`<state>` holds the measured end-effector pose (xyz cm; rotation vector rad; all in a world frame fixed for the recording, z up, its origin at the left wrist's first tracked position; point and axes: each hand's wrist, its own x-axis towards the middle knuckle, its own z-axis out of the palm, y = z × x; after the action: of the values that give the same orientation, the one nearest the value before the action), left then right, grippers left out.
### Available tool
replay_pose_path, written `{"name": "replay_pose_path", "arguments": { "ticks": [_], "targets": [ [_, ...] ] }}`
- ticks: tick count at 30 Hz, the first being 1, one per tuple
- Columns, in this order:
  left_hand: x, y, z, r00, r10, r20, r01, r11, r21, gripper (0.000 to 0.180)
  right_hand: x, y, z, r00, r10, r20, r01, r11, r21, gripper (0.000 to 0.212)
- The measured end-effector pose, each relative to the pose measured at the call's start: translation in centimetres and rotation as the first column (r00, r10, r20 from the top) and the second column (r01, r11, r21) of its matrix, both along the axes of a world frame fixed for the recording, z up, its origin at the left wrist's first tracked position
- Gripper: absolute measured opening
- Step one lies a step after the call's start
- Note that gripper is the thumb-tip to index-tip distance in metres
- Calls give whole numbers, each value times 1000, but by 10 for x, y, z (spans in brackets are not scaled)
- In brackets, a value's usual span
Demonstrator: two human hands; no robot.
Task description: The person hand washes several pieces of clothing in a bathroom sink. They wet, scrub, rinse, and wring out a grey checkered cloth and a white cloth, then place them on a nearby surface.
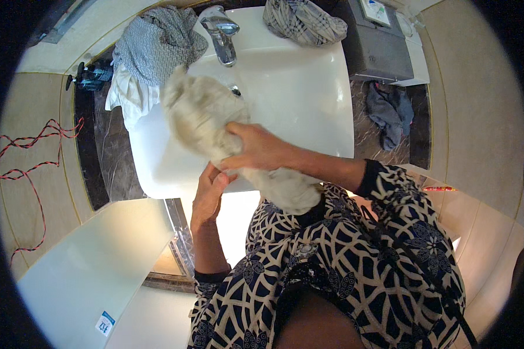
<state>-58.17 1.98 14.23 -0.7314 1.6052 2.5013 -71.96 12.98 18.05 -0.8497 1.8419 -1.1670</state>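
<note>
A cream-coloured cloth (201,110), bunched and partly blurred, is held over the near left part of the white sink (297,99). My right hand (256,148) is closed round its narrowed middle. Just below and to the left, my left hand (208,195) pinches the same stretch of cloth. One bulky end spreads over the basin toward the tap, while the other end hangs over the near rim against my patterned clothing. What kind of garment or cloth it is cannot be made out.
A chrome tap (221,38) stands at the sink's back. Grey patterned fabric (157,43) and white cloth (128,96) lie at the left rim, a checked cloth (305,23) at the back. Right are a grey box (375,49) and dark cloth (388,113); left, a twisted cord (41,134).
</note>
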Motion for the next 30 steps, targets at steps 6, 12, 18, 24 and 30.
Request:
{"name": "replay_pose_path", "arguments": {
  "ticks": [6,12,18,24,30],
  "targets": [
    [-1,4,5,775,609,-172,-391,675,626,61,32,-28,0,985,136,-107,-161,949,-272,51],
    [31,-24,22,703,578,-414,-292,766,572,73,-85,11,17,627,-395,-672,152,907,-392,27],
    [60,-38,26,697,637,-331,-478,756,448,66,-212,34,1,157,-122,-980,357,932,-59,71],
    [63,-31,20,691,651,-313,-457,729,509,65,-233,38,-30,253,48,-966,558,808,187,84],
    [66,-34,23,720,614,-324,-409,752,517,65,-202,53,18,613,-550,-566,607,787,-108,66]
  ]
}}
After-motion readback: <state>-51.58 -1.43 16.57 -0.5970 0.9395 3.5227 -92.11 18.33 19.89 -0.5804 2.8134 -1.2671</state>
